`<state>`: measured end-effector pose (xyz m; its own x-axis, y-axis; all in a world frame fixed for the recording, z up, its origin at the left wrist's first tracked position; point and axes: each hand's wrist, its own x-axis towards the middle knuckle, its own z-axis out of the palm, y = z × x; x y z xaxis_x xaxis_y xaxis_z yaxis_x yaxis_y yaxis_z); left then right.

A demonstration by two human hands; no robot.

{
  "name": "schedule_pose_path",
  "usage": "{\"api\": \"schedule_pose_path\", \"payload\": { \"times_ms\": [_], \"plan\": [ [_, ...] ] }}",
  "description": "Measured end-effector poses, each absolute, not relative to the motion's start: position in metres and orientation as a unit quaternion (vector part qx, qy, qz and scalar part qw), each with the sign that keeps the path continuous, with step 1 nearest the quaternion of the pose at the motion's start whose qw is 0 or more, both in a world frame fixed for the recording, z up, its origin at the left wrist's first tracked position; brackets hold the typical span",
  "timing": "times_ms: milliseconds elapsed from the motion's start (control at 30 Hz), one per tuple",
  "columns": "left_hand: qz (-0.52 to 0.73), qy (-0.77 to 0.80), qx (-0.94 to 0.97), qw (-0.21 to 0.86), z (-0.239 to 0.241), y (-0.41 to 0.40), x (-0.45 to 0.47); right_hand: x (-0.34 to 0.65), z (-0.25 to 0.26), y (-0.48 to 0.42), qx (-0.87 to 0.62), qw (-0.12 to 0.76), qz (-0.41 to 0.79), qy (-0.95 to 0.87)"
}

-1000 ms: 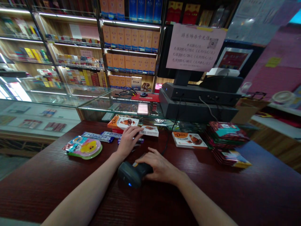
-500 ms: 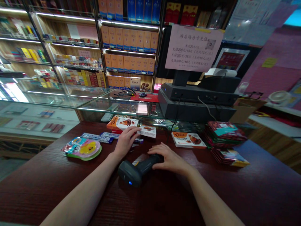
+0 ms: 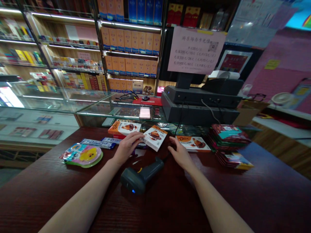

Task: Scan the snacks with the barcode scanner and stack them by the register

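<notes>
My left hand [image 3: 128,145] pinches the left edge of a white and orange chocolate box [image 3: 155,137], which is tilted with its picture side toward me. To the right of that box is my right hand [image 3: 181,152], fingers apart and holding nothing. Below and between my hands a dark barcode scanner [image 3: 142,176] lies on the table with a blue light lit. Another Dove chocolate box [image 3: 194,143] lies flat just beyond my right hand. Behind my left hand, a further Dove box [image 3: 125,127] rests on a red item.
Blue-and-white wrapped sticks [image 3: 97,143] and a colourful toy pack [image 3: 84,154] lie at left. Stacked chocolate packets [image 3: 229,137] stand at right. A glass counter [image 3: 116,111] and a dark register [image 3: 199,110] with a monitor bound the table's far side.
My right hand has let go of the scanner and moved right and slightly up. In my left hand the chocolate box has been turned from lying low to tilted, face showing.
</notes>
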<state>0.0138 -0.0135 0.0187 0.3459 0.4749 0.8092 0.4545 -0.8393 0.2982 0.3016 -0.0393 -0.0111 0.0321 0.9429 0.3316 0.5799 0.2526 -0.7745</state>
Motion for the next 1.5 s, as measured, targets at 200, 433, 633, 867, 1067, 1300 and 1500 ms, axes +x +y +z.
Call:
{"api": "schedule_pose_path", "payload": {
  "times_ms": [200,433,633,867,1067,1300,1500],
  "plan": [
    [0.49,0.262,0.831,0.006,0.02,-0.017,0.014,0.308,-0.028,-0.021,-0.546,0.543,0.311,-0.557],
    [0.5,0.267,0.824,-0.008,0.015,-0.015,0.014,0.31,-0.016,-0.025,-0.507,0.577,0.388,-0.51],
    [0.529,0.329,0.782,-0.007,0.018,-0.014,0.013,0.303,-0.002,-0.036,-0.504,0.592,0.362,-0.514],
    [0.549,0.377,0.745,0.029,0.016,-0.009,0.009,0.293,0.005,-0.042,-0.486,0.599,0.347,-0.534],
    [0.547,0.394,0.729,0.122,0.017,-0.005,0.005,0.289,0.003,-0.043,-0.47,0.603,0.34,-0.547],
    [0.509,0.37,0.757,0.175,0.014,-0.001,0.0,0.288,0.006,-0.046,-0.458,0.599,0.328,-0.569],
    [0.483,0.382,0.77,0.168,0.014,-0.002,-0.001,0.287,0.008,-0.048,-0.46,0.594,0.313,-0.581]
  ]
}}
